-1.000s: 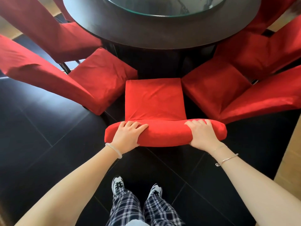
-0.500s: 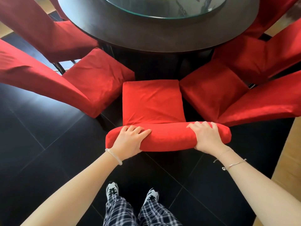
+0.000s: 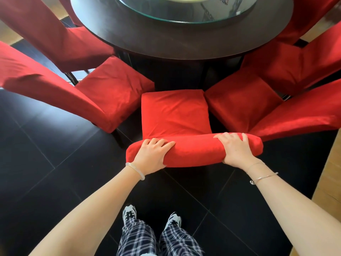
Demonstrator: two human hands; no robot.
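A chair in a red fabric cover (image 3: 175, 113) stands in front of me, its seat pointing at a round dark table (image 3: 184, 39). My left hand (image 3: 153, 156) grips the top of the chair's backrest near its left end, fingers over the front and thumb behind. My right hand (image 3: 236, 150) grips the same top edge near the right end. The front edge of the seat lies just short of the table's rim.
More red-covered chairs (image 3: 114, 89) flank this one closely on the left and on the right (image 3: 243, 100). A glass turntable (image 3: 184, 10) lies on the table. The floor is black tile (image 3: 46, 163); a wooden strip (image 3: 330, 172) runs along the right.
The chair has slid forward toward the table between its neighbours, and I have stepped after it. Both hands keep the same hold on the backrest.
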